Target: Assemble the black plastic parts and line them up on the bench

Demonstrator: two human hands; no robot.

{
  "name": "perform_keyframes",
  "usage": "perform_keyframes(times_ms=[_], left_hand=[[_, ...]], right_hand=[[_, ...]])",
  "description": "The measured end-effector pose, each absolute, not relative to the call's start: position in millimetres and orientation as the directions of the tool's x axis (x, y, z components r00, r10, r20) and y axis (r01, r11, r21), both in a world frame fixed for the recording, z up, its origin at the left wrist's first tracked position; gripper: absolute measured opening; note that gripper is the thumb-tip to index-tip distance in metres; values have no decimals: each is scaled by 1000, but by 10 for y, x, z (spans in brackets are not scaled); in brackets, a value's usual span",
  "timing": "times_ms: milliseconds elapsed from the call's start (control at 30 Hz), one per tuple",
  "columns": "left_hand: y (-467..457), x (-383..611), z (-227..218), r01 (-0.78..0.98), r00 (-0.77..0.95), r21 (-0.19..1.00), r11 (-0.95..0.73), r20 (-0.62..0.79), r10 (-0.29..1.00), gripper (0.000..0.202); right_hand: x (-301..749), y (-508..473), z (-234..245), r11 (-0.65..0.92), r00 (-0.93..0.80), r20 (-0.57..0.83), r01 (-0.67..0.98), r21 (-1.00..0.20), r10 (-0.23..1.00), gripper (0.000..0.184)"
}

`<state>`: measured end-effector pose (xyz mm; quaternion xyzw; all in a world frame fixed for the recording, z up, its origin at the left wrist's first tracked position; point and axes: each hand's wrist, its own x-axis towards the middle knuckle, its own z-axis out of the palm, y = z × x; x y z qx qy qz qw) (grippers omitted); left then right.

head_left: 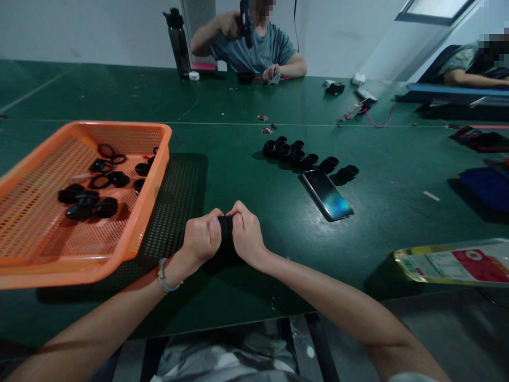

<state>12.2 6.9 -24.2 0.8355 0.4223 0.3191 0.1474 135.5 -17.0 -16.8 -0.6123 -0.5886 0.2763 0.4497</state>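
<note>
Both of my hands meet in front of me, just over the near part of the green table [234,297]. Between them is a black cylindrical plastic part [226,227], mostly covered by my fingers. My left hand [202,236] wraps its left end, thumb on top. My right hand [248,233] is closed round the other end. A thin dark seam shows where the two ends meet. To the left, an orange plastic basket [137,228] holds black round parts [87,200] and several thin black rings [100,181].
Several short black cylinders [297,157] stand in rows beyond my hands, beside a smartphone [328,195]. A yellow-edged package [457,262] lies at the right edge. Across the table sits a person [254,45] holding a dark tool, near a dark bottle [178,45]. Wired parts [360,107] lie far right.
</note>
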Motion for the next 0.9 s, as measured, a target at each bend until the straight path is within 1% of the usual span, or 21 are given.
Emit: perform_keyframes(times_ms=[67,133,200,233,267,300,333,400,433,467,533,600,733,900], left_hand=[[66,130,-234,592,436,550,-589,397,808,39],[62,151,-224,563,413,616,-551,368,833,39],[60,184,-220,506,369,722,-472,313,875,37],[61,204,-221,462,335,793,-398,259,906,36],[63,224,-225,402,306,866,-298,179,935,36],[67,243,-230,331,285,929,-167,70,956,38],[72,260,-237,260,281,965,-20,-56,958,41],[81,285,-247,166,307,958,232,-274,911,47],[84,291,-249,149,318,941,305,-338,886,48],[84,292,-248,145,315,929,341,-370,874,49],[73,287,-240,151,261,934,325,-355,898,48],[51,277,-231,176,206,956,235,-269,941,46],[-1,256,-229,244,201,969,41,-92,975,48],[-12,227,-241,352,212,913,-207,138,967,44]], right_hand=[[1356,-168,-168,115,145,212,494,-862,966,18],[1370,-159,-185,155,125,260,536,-830,958,20],[1399,-141,-215,219,105,351,607,-764,931,22],[1419,-129,-233,261,91,416,653,-711,905,23],[1442,-115,-249,307,74,491,699,-647,868,24],[1465,-102,-263,362,41,575,740,-567,817,25],[1489,-90,-273,431,-20,659,771,-469,752,25],[1526,-73,-284,527,-139,767,800,-285,626,26],[1537,-69,-285,554,-189,792,804,-215,581,26],[1542,-68,-285,568,-222,803,805,-169,553,26],[1535,-73,-287,574,-248,799,806,-144,548,26],[1514,-85,-292,559,-226,781,809,-183,582,26],[1459,-115,-298,517,-160,726,802,-300,669,27],[1404,-147,-264,399,-65,554,763,-508,830,27]])
